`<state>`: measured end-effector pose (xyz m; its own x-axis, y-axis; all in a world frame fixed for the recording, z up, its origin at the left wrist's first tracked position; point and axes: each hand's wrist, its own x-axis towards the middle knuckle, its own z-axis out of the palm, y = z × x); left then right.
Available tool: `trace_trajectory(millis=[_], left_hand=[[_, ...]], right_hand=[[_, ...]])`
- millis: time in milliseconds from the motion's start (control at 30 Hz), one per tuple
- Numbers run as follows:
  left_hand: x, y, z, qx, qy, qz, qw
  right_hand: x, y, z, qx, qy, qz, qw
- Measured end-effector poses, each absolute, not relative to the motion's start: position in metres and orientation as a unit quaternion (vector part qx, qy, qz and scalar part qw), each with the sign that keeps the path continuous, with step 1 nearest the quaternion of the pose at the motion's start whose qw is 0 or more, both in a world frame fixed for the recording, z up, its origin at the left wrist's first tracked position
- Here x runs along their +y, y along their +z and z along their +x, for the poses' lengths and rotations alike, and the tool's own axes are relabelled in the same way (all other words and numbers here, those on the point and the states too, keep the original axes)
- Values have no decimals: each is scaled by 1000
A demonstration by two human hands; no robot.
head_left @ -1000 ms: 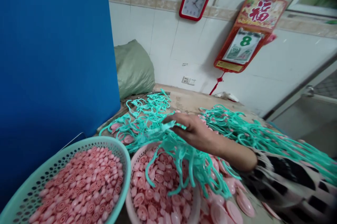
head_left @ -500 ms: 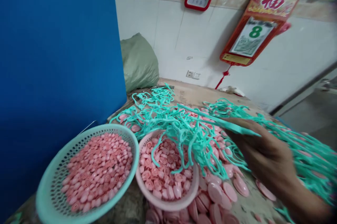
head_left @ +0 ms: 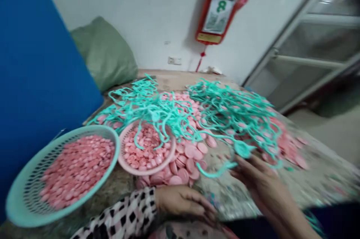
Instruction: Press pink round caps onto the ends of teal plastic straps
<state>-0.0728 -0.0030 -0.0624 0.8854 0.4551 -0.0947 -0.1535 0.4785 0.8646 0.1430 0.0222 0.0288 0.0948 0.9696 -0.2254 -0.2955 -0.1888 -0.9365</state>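
My right hand [head_left: 261,182] is low at the centre right, its fingers pinched on the end of a teal plastic strap [head_left: 222,169] that it has drawn from the big teal tangle [head_left: 233,108]. My left hand [head_left: 182,201], in a checked sleeve, lies flat on the table's near edge with its fingers stretched out and nothing seen in it. In front of it stands a pink bowl [head_left: 146,172] of small pink caps, with loose pink discs [head_left: 187,156] beside it. The picture is smeared by motion.
A teal mesh basket [head_left: 17,209] full of pink caps sits at the left front. A second teal strap heap [head_left: 140,100] drapes over the bowl. A blue panel [head_left: 33,63] stands on the left, with a green sack [head_left: 104,51] behind. A glass door [head_left: 315,44] is on the right.
My right hand has pulled back from the far heap toward me with one teal strap. My left hand has come into view at the table's near edge. The view has swung right and down.
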Motion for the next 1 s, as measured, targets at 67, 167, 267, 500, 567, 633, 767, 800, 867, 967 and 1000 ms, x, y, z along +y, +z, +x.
trace_trajectory(millis=[67,167,267,500,567,633,767,800,867,967,1000], left_hand=[[-4,-45,-81,170,200,479,838],[-7,-23,-92,215,254,445,831],[-13,-8,-98,301,314,405,805],[-23,4,-89,465,352,431,689],[-26,2,-85,492,337,440,671],[-31,-2,-81,501,313,442,675],[-43,-7,-77,530,301,460,646],[-46,-6,-76,545,304,473,622],[-51,-2,-76,574,302,515,560],[-58,8,-78,604,273,604,442],[-59,11,-79,609,262,625,412]], right_hand=[[22,23,140,-265,615,-511,539],[24,17,134,-234,655,-480,535],[24,13,130,-234,673,-460,529],[20,3,128,-291,678,-439,513],[18,1,128,-318,682,-436,494],[16,-2,128,-322,690,-437,479],[10,-12,126,-329,713,-437,438],[9,-15,124,-340,722,-430,422],[5,-20,118,-365,743,-407,386],[2,-23,110,-393,759,-370,363],[2,-22,109,-403,758,-361,364]])
